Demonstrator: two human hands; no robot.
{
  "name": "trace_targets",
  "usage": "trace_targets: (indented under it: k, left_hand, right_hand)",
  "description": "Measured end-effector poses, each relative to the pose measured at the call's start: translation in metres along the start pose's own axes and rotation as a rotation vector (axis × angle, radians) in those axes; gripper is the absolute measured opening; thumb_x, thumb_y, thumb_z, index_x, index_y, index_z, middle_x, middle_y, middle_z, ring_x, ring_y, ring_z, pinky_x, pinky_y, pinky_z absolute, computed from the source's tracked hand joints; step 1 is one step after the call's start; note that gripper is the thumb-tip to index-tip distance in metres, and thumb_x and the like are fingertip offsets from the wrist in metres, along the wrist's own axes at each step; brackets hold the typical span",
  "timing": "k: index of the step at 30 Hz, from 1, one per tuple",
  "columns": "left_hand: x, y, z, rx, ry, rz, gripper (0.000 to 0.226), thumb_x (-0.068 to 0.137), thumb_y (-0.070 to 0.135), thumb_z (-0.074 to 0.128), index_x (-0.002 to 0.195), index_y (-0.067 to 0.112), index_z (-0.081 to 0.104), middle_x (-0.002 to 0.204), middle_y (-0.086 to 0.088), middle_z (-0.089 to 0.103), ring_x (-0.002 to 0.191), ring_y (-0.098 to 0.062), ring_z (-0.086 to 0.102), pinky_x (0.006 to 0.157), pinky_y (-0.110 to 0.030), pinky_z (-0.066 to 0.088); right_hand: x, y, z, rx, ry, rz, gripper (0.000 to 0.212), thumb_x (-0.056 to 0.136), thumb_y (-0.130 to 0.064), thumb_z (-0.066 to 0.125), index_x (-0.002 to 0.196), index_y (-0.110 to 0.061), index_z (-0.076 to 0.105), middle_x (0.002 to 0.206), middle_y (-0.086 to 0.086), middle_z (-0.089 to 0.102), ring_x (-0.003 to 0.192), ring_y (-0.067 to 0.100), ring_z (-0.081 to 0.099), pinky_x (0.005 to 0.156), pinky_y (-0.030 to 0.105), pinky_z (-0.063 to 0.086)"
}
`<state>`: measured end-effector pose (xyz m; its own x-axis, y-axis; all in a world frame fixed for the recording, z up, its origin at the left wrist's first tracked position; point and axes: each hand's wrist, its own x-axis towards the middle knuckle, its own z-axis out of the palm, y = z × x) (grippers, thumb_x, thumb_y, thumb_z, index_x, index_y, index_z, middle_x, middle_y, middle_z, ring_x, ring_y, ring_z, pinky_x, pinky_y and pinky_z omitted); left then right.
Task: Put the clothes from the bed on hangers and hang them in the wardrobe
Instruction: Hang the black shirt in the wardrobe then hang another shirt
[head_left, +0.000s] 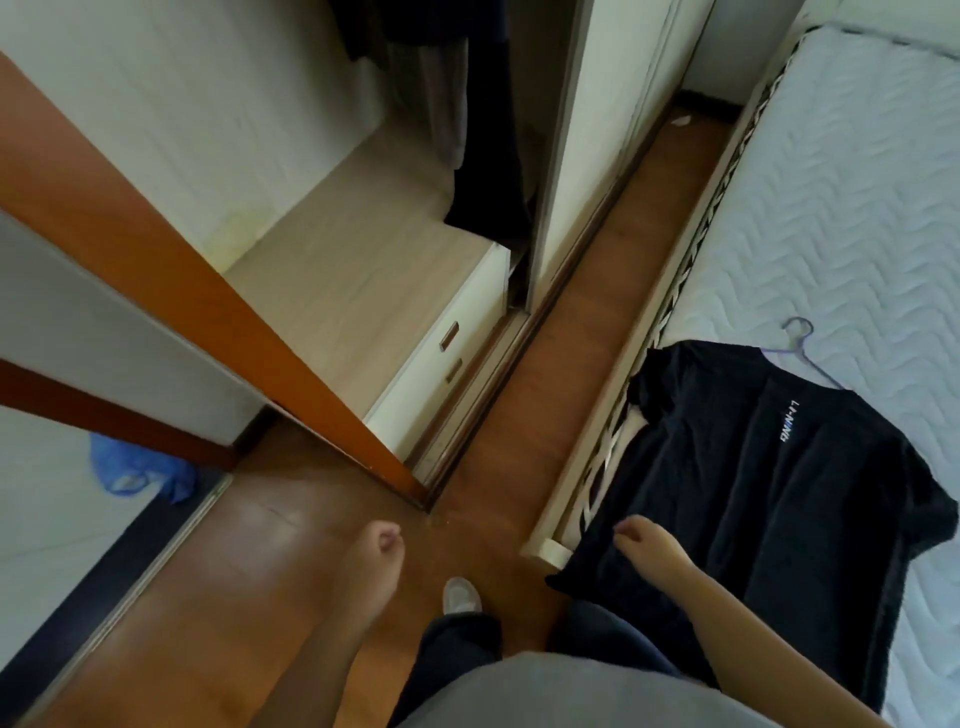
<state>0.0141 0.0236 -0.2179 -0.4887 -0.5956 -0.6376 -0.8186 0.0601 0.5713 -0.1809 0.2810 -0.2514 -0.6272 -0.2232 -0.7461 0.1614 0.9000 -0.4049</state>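
My left hand (382, 545) hangs loosely curled and empty at 7 o'clock. My right hand (639, 535) is over the hem of the black T-shirt (769, 493) on the bed (857, 208) at 4 o'clock, and I cannot tell whether it grips. The purple hanger (800, 349) sits in the collar, so I would lift by its hook towards the wardrobe (363, 249) at 11. The rail is cut off.

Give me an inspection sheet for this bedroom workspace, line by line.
Surface: white quilted mattress.
Job's things: dark T-shirt flat at mattress edge, lilac hanger at its neck; wardrobe open, dark clothes hanging inside.
Clutter: blue bag on floor, left; paper scrap on far floor.
Hands: left hand loosely curled, holding nothing; right hand over shirt hem, grip unclear.
Cables: nothing seen.
Surroundings: wooden floor, orange-brown door.
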Motion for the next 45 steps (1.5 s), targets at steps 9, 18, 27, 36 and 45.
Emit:
trace_targets:
  k: [9, 18, 27, 36, 45]
  left_hand:
    - [0.029, 0.092, -0.014, -0.170, 0.016, 0.188, 0.018, 0.093, 0.025, 0.045, 0.110, 0.021, 0.053, 0.110, 0.000, 0.060, 0.104, -0.016, 0.057, 0.091, -0.033, 0.046]
    - [0.077, 0.228, -0.053, -0.283, 0.179, 0.500, 0.010, 0.092, 0.022, 0.050, 0.099, 0.027, 0.054, 0.099, 0.013, 0.058, 0.097, -0.006, 0.055, 0.075, -0.012, 0.038]
    - [0.153, 0.429, -0.125, -0.459, 0.513, 0.814, 0.022, 0.090, 0.014, 0.053, 0.092, 0.037, 0.051, 0.096, 0.018, 0.058, 0.092, 0.006, 0.057, 0.074, 0.001, 0.040]
    - [0.146, 0.560, -0.227, -0.463, 0.737, 1.114, 0.023, 0.090, 0.016, 0.051, 0.109, 0.028, 0.051, 0.104, 0.021, 0.055, 0.095, 0.015, 0.053, 0.090, -0.014, 0.042]
    - [0.139, 0.636, -0.287, -0.493, 0.775, 1.225, 0.026, 0.090, 0.015, 0.050, 0.114, 0.025, 0.052, 0.104, 0.023, 0.052, 0.099, 0.008, 0.053, 0.096, -0.022, 0.042]
  right_hand:
    - [0.012, -0.099, -0.040, 0.127, 0.088, -0.210, 0.027, 0.093, -0.025, 0.049, 0.118, -0.016, 0.055, 0.109, 0.001, 0.059, 0.096, 0.015, 0.055, 0.077, 0.023, 0.039]
    - [0.065, -0.225, -0.146, 0.259, 0.321, -0.531, 0.018, 0.092, -0.022, 0.051, 0.109, -0.021, 0.057, 0.095, -0.008, 0.058, 0.089, 0.008, 0.055, 0.065, 0.010, 0.038]
    - [0.088, -0.402, -0.326, 0.312, 0.454, -1.030, 0.015, 0.091, -0.017, 0.052, 0.105, -0.022, 0.057, 0.093, -0.008, 0.066, 0.094, 0.012, 0.064, 0.085, 0.027, 0.049]
    - [0.024, -0.552, -0.401, 0.493, 0.319, -1.437, 0.017, 0.093, -0.015, 0.047, 0.096, -0.029, 0.057, 0.090, -0.004, 0.067, 0.081, 0.006, 0.066, 0.075, 0.022, 0.051]
    - [-0.056, -0.663, -0.428, 0.328, 0.453, -1.732, 0.021, 0.093, -0.017, 0.048, 0.113, -0.018, 0.053, 0.101, -0.002, 0.064, 0.086, 0.008, 0.065, 0.077, 0.021, 0.053]
